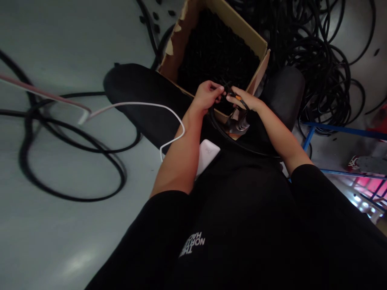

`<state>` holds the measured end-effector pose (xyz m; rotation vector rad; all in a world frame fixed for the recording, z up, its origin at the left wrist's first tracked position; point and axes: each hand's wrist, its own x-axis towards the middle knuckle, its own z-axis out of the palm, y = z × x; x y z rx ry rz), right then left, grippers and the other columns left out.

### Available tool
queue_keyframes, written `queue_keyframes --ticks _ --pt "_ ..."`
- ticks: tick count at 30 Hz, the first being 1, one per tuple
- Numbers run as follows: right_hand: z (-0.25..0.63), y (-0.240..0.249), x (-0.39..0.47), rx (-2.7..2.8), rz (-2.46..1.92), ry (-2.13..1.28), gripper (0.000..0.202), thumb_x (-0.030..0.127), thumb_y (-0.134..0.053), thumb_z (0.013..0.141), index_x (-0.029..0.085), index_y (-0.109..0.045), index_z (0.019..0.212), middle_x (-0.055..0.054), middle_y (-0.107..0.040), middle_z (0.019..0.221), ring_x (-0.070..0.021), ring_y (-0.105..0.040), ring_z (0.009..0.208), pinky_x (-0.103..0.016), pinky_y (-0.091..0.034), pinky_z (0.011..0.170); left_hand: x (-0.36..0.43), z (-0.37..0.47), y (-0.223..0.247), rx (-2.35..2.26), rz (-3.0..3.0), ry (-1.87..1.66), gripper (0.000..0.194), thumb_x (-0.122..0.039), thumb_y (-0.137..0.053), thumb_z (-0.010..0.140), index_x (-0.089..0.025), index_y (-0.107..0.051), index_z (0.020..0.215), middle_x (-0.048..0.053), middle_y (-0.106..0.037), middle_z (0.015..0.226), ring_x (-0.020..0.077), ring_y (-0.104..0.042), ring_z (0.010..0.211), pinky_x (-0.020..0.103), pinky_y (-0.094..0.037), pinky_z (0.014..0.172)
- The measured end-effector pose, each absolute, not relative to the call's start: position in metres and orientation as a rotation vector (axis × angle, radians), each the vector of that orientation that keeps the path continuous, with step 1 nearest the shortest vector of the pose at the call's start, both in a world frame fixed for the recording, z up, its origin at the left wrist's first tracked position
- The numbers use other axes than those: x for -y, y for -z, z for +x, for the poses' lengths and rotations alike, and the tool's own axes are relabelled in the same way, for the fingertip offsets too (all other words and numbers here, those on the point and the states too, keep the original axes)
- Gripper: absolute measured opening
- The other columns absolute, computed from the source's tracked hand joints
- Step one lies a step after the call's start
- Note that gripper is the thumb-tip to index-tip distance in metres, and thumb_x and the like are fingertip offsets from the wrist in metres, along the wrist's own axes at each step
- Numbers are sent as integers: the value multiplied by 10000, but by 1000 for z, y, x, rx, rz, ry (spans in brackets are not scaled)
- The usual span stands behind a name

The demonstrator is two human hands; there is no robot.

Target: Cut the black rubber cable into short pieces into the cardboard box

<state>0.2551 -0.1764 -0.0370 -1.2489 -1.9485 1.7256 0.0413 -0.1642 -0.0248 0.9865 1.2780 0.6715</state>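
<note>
- Slim black cable with an orange band [238, 97]: located between the two hands, above the near edge of the box; its far tip is dark and too small to make out.
- Left hand [208, 96]: thumb and forefinger pinched together on the dark end of the cable, remaining fingers curled.
- Right hand [245, 99]: partly closed, fingers bent around the cable beside the orange band.
- Length of smooth black cable [225, 135]: curves down from beneath the left hand and across the lap, passing under the right forearm; whether it joins the banded piece cannot be told.
- Open brown cardboard box with torn flaps [246, 30]: stands between the person's knees.
- Mass of small black pieces [217, 48]: fills much of the box; individual shapes indistinct.
- White rectangular block with rounded corners [209, 151]: on the lap, just beside the left forearm.
- Thin white cord [142, 104]: crosses the left thigh and forearm.
- Thick black cable in wide loops [75, 198]: on the grey floor, left.
- Tangled heap of black cable coils [320, 68]: on the floor beyond the right knee.
- Blue metal frame [344, 128]: at right.
- Scattered small dark pieces [156, 16]: on the floor, left of the box.
</note>
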Motion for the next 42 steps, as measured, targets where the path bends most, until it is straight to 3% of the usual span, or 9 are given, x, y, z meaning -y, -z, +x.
queue_keyframes --ticks 9,15,18,23,28,35,38,42 --pt "260 50 169 1997 -1613 -1428 466 695 -718 1171 241 -614 1177 -57 -702 1085 -255 -695 1042 -443 -664 1040 166 38 26 -1310 917 -695 570 -630 -1030 936 -276 -620 1112 -9 -661 799 187 -691 718 269 -527 632" --pt "263 53 168 2073 -1587 -1331 301 456 -793 1138 231 -599 1189 -117 -727 1265 -296 -722 1186 -532 -615 1217 164 33 18 -1286 924 -632 410 -443 -997 939 -259 -637 1008 -35 -626 713 99 -488 519 208 -309 469" --pt "267 44 165 2107 -1631 -1266 336 519 -804 1121 233 -631 1160 -135 -731 1255 -354 -705 1248 -586 -590 1239 162 28 24 -1286 869 -593 334 -375 -959 955 -247 -652 981 -15 -672 741 92 -462 510 208 -298 464" --pt "272 22 169 2123 -1595 -1261 349 557 -798 1097 239 -655 1119 -137 -757 1181 -384 -700 1239 -575 -589 1209 162 22 33 -1270 788 -586 324 -384 -870 1053 -239 -616 914 14 -709 778 84 -432 501 211 -281 438" --pt "269 22 171 2152 -1604 -1322 240 457 -753 1101 248 -640 1134 -122 -756 1195 -337 -699 1170 -538 -590 1181 167 24 29 -1309 928 -562 424 -358 -1000 912 -265 -593 989 -18 -661 777 135 -573 601 211 -382 504" --pt "268 15 164 2091 -1612 -1392 250 417 -799 1027 259 -606 1003 -53 -714 972 -323 -696 1100 -507 -604 1134 170 26 18 -1291 994 -639 528 -449 -1046 845 -284 -569 998 -4 -628 785 225 -686 800 293 -538 676" --pt "270 16 166 2073 -1629 -1399 317 440 -828 1038 256 -579 970 -45 -694 946 -311 -708 1081 -503 -610 1128 168 25 18 -1298 993 -692 553 -539 -1047 856 -293 -591 1048 -6 -622 787 233 -690 814 303 -551 688" --pt "272 29 172 2011 -1606 -1532 364 516 -786 1124 245 -563 1026 -21 -658 930 -257 -714 971 -448 -654 1002 163 25 27 -1337 919 -694 490 -633 -956 983 -288 -633 1116 6 -659 811 209 -689 775 277 -540 655"
